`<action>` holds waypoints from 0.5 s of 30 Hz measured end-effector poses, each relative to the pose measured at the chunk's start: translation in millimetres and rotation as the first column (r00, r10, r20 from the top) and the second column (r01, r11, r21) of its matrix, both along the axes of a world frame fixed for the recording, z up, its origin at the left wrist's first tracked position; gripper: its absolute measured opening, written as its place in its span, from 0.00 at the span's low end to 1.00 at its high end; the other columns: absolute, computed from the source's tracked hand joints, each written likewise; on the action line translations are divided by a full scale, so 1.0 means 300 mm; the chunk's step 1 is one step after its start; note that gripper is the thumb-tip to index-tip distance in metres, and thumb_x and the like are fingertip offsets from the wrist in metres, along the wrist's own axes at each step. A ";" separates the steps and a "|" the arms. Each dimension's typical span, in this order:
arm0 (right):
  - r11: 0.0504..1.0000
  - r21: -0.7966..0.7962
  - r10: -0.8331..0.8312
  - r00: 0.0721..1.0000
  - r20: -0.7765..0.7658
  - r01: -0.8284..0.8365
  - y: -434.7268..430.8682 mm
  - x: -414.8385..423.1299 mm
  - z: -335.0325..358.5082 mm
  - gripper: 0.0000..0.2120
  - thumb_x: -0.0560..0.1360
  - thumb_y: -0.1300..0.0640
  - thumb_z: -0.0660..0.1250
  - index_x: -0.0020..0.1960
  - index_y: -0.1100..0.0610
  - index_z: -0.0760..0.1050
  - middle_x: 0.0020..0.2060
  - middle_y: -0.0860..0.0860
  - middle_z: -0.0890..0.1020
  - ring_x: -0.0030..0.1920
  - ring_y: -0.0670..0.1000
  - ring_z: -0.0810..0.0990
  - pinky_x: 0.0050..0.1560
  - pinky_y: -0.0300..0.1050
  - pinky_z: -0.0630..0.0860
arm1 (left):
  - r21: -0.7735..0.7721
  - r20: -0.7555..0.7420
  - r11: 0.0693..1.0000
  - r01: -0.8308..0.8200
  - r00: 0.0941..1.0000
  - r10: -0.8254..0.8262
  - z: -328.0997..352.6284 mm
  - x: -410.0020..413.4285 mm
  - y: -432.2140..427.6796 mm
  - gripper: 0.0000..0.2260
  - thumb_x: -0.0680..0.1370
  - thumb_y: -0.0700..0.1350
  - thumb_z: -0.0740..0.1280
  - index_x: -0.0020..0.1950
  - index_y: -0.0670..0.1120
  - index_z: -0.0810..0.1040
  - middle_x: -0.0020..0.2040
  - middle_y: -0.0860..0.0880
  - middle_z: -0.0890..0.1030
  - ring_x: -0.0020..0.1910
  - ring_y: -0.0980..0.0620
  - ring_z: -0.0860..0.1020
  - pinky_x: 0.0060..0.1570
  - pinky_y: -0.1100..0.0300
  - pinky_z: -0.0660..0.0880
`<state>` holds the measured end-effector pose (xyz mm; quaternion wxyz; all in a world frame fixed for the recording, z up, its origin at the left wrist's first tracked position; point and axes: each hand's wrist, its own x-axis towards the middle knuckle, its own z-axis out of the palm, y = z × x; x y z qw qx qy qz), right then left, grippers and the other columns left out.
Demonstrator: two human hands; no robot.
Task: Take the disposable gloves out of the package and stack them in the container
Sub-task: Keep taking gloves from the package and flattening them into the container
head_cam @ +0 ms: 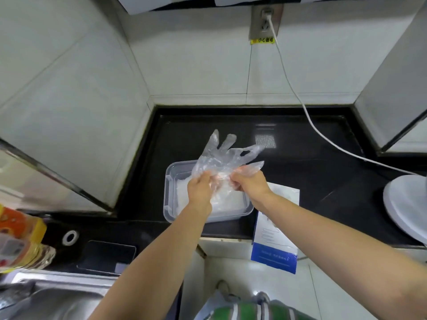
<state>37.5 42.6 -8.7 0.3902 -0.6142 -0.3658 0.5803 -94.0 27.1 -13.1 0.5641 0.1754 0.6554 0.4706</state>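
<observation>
Both hands, left hand (199, 188) and right hand (250, 183), pinch one clear glove (221, 155) by its cuff above the single container (169, 195) on the bench (312, 162). A stack (231, 200) already lies inside, uncountable. One package (275, 239) lies beside it, and I cannot tell what remains in it.

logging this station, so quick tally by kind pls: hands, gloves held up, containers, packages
hands: 2 (left hand, right hand)
glove held up: 1
container: 1
package: 1
total: 5
The pile in the container is too blurred to count.
</observation>
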 end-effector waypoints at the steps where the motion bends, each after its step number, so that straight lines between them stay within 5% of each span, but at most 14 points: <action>1: 1.000 0.004 -0.006 1.000 0.010 0.005 0.007 0.000 -0.005 0.04 0.72 0.68 0.70 0.46 0.62 0.78 0.34 0.55 0.80 0.33 0.50 0.77 0.36 0.40 0.76 | 0.010 -0.111 1.000 0.000 0.994 0.001 -0.007 -0.010 0.006 0.09 0.82 0.46 0.62 0.50 0.41 0.77 0.39 0.46 0.78 0.36 0.54 0.76 0.38 0.64 0.74; 3: 0.999 0.013 -0.052 0.998 0.044 0.051 0.027 0.015 -0.011 0.08 0.73 0.68 0.70 0.51 0.62 0.77 0.37 0.55 0.80 0.33 0.48 0.78 0.35 0.39 0.76 | 0.035 -0.303 0.998 0.061 0.952 -0.047 -0.016 -0.041 0.008 0.10 0.82 0.45 0.60 0.48 0.40 0.76 0.35 0.47 0.74 0.32 0.54 0.72 0.32 0.66 0.72; 6: 0.975 0.101 -0.209 0.971 0.114 0.198 0.051 0.061 -0.009 0.11 0.74 0.66 0.69 0.54 0.56 0.73 0.44 0.55 0.80 0.40 0.49 0.79 0.43 0.40 0.77 | 0.046 -0.503 0.979 0.199 0.851 -0.149 -0.047 -0.125 0.020 0.11 0.81 0.45 0.62 0.50 0.37 0.77 0.37 0.48 0.76 0.34 0.52 0.73 0.40 0.53 0.74; 9: 0.936 0.292 -0.268 0.937 0.224 0.198 0.066 0.076 0.025 0.13 0.76 0.66 0.67 0.58 0.56 0.71 0.46 0.51 0.77 0.40 0.45 0.75 0.41 0.30 0.73 | -0.088 -0.652 0.897 0.432 0.656 -0.380 -0.062 -0.199 0.032 0.10 0.80 0.47 0.63 0.46 0.40 0.76 0.35 0.49 0.75 0.34 0.49 0.74 0.42 0.48 0.75; 13: 0.865 0.482 -0.062 0.924 0.377 -0.139 0.077 0.009 0.061 0.10 0.74 0.68 0.65 0.48 0.55 0.78 0.45 0.50 0.80 0.41 0.44 0.76 0.44 0.33 0.74 | -0.223 -0.755 0.807 0.547 0.427 -0.498 -0.040 -0.240 0.049 0.11 0.80 0.46 0.63 0.50 0.40 0.79 0.44 0.43 0.80 0.44 0.43 0.78 0.46 0.52 0.74; 15: 0.817 0.405 0.180 0.849 0.497 -0.411 0.073 -0.043 0.050 0.09 0.76 0.67 0.65 0.46 0.55 0.81 0.45 0.49 0.82 0.40 0.39 0.77 0.44 0.29 0.72 | -0.298 -0.795 0.777 0.555 0.306 -0.524 -0.037 -0.239 0.059 0.12 0.81 0.45 0.61 0.55 0.39 0.80 0.48 0.42 0.82 0.48 0.44 0.80 0.48 0.54 0.75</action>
